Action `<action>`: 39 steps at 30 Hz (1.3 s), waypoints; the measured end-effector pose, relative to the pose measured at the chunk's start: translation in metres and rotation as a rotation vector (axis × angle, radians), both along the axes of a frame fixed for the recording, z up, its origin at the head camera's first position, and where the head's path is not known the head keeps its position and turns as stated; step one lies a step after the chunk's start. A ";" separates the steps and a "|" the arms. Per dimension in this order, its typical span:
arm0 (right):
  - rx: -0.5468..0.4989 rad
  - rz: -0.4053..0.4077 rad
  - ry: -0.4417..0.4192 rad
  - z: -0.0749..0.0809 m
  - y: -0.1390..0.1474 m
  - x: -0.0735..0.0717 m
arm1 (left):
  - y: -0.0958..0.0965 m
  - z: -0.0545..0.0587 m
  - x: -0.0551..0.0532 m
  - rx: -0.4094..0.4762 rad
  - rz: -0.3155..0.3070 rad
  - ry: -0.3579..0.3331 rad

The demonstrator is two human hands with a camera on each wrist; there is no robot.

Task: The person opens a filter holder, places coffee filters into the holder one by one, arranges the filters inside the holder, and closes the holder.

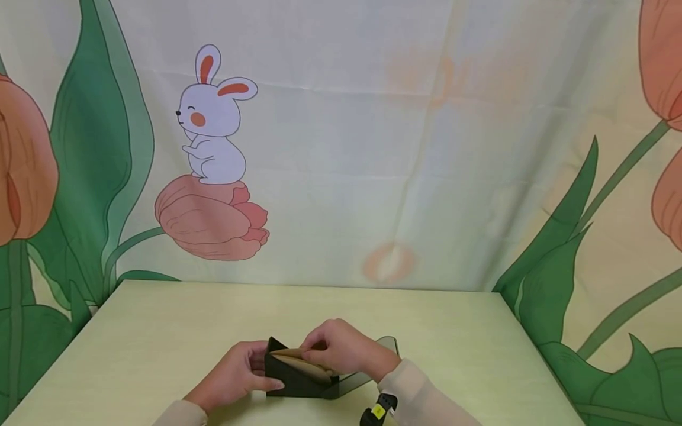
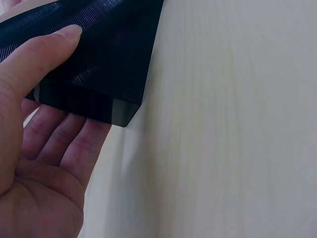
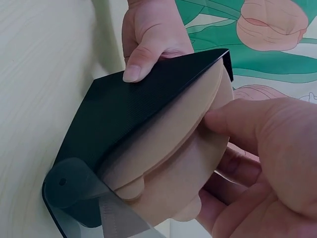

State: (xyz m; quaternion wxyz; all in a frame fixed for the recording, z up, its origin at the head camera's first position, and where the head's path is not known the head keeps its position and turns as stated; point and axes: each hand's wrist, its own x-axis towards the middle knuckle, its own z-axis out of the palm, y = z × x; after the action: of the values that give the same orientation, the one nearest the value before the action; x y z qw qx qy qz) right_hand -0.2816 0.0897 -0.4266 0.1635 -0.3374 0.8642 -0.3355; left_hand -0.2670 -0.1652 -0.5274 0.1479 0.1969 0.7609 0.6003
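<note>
A black ribbed filter holder (image 1: pixel 293 380) stands tilted on the table, with tan paper coffee filters (image 3: pixel 166 144) fanned out of its open side. My left hand (image 1: pixel 231 376) grips the holder by its left end, the thumb (image 2: pixel 47 52) lying on the ribbed face and the fingers underneath. From the right, my right hand (image 1: pixel 348 349) reaches over the opening and pinches a filter near its curved edge, thumb on the near side. Its fingertips are partly behind the paper. The smoky clear lid (image 1: pixel 364 381) hangs open on the holder's right side, hinged at a round corner.
A pale wood-grain table (image 1: pixel 176 319) lies beneath the hands. Behind it hangs a curtain (image 1: pixel 330 148) printed with a rabbit and tulips. A black strap with a yellow label (image 1: pixel 379 410) is by the right sleeve.
</note>
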 end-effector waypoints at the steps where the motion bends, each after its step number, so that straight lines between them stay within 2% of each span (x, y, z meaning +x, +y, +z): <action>1: 0.003 0.004 0.004 -0.001 0.000 0.000 | 0.000 0.000 0.000 0.001 0.000 0.002; 7: -0.001 0.009 0.037 -0.003 -0.001 0.000 | 0.000 0.002 0.001 0.007 0.008 0.006; 11: 0.008 -0.002 0.026 -0.003 -0.001 0.001 | 0.000 0.002 0.001 0.009 0.014 -0.005; 18: 0.049 0.025 0.017 -0.002 0.002 0.001 | 0.000 0.002 0.000 -0.006 0.019 -0.007; 25: 0.010 0.033 0.028 -0.001 0.002 0.004 | 0.000 0.002 0.001 0.003 0.013 0.005; 34: 0.024 0.029 -0.024 0.002 0.001 0.010 | 0.000 -0.001 0.001 0.016 0.002 0.018; 39: -0.031 0.053 -0.013 0.003 0.001 0.011 | 0.000 -0.001 0.001 0.021 0.001 0.012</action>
State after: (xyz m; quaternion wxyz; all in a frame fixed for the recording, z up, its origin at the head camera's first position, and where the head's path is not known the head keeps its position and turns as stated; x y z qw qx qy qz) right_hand -0.2708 0.0909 -0.4232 0.1726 -0.3604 0.8487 -0.3464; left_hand -0.2655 -0.1650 -0.5281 0.1409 0.2017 0.7556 0.6071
